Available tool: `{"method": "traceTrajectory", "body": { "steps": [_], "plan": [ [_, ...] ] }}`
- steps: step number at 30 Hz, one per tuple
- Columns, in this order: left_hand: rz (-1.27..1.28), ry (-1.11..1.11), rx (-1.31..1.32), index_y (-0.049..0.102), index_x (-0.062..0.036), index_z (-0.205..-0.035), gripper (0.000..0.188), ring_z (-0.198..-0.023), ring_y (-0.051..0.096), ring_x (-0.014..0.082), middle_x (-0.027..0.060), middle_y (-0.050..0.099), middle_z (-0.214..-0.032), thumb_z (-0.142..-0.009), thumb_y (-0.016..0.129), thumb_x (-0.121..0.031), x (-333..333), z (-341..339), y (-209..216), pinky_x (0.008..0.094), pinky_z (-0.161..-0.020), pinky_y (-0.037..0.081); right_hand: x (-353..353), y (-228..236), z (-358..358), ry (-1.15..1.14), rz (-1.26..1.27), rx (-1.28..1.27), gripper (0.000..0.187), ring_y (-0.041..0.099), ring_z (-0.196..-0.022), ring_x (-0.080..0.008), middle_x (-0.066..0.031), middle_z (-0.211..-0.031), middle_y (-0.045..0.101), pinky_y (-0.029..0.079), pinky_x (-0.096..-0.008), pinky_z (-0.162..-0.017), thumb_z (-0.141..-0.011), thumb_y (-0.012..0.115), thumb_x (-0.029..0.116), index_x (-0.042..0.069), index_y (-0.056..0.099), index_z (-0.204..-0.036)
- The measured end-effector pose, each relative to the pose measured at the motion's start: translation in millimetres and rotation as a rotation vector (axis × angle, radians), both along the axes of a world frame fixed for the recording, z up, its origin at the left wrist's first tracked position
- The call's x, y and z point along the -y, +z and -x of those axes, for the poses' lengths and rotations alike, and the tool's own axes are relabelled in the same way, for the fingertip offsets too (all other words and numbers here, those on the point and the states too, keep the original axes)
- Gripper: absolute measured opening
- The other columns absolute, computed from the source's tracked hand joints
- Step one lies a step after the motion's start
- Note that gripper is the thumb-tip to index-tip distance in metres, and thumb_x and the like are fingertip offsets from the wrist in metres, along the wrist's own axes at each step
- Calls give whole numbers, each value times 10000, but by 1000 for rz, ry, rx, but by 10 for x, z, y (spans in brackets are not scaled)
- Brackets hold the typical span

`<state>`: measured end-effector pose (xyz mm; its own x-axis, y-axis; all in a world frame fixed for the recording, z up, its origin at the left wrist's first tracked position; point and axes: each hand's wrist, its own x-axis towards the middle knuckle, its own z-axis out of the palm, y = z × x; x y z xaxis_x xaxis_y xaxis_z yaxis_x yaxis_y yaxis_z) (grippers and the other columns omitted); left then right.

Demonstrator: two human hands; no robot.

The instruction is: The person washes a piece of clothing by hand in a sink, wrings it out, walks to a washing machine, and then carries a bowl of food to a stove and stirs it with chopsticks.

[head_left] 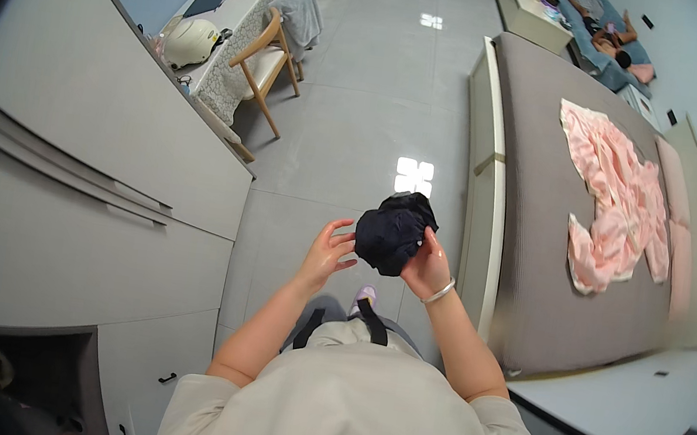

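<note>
A bunched-up piece of dark navy cloth is held out in front of my body, above the grey floor. What kind of garment or item it is, I cannot make out. My right hand grips it from the right side, thumb on top, with a silver bangle on the wrist. On the other side, my left hand has its fingers spread apart, the tips at or just beside the cloth's left edge.
A bed with a crumpled pink garment stands on the right. White cabinets line the left. Beyond them are a wooden chair, a desk with a white helmet, and a person lying at the far right.
</note>
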<state>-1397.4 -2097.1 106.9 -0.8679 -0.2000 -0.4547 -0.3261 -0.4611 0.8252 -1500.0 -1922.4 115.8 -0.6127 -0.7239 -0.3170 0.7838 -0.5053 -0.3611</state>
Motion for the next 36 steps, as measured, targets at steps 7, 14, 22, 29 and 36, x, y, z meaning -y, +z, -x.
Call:
{"method": "traceTrajectory", "body": {
  "steps": [7,14,22,29,36],
  "plan": [
    [-462,-14,-155,385,-55,-1243,410,-1044,517,183,74,500,-1158,-867,532,-130,1335,1886,31,410,-872,452,1359,179,1993,145,61,-1,464,431,-1203,-286,-106,-1310,436,345,-464,-1003,-950,295,374,78,389,-1293],
    [-328,-146,-192,410,-81,-1225,395,-1054,527,183,58,509,-1154,-855,544,-114,2701,4149,124,369,-866,472,2477,13,3851,178,-225,117,401,489,-1101,-236,-62,-1196,504,374,-485,-953,-920,382,421,146,489,-1192],
    [-369,-112,-142,487,-62,-1087,219,-936,586,152,42,579,-1011,-875,514,-111,3763,6613,199,317,-797,503,3243,-242,5958,306,-814,-332,272,570,-839,-116,-16,-849,598,455,-295,-730,-905,488,306,111,569,-1078],
    [-284,-101,-157,482,-42,-1121,265,-967,573,171,60,572,-1046,-869,520,-112,4575,8686,207,319,-823,486,4226,1378,8204,-76,-175,-1178,275,444,-736,-135,-35,-845,500,372,-233,-632,-847,536,99,80,576,-1119],
    [-315,29,-155,479,-27,-1125,272,-985,563,184,77,561,-1056,-867,518,-104,5451,10563,308,332,-847,470,5003,2619,9887,45,698,-1308,236,436,-703,-172,-51,-846,501,363,-268,-603,-825,582,178,147,608,-1056]
  ]
}}
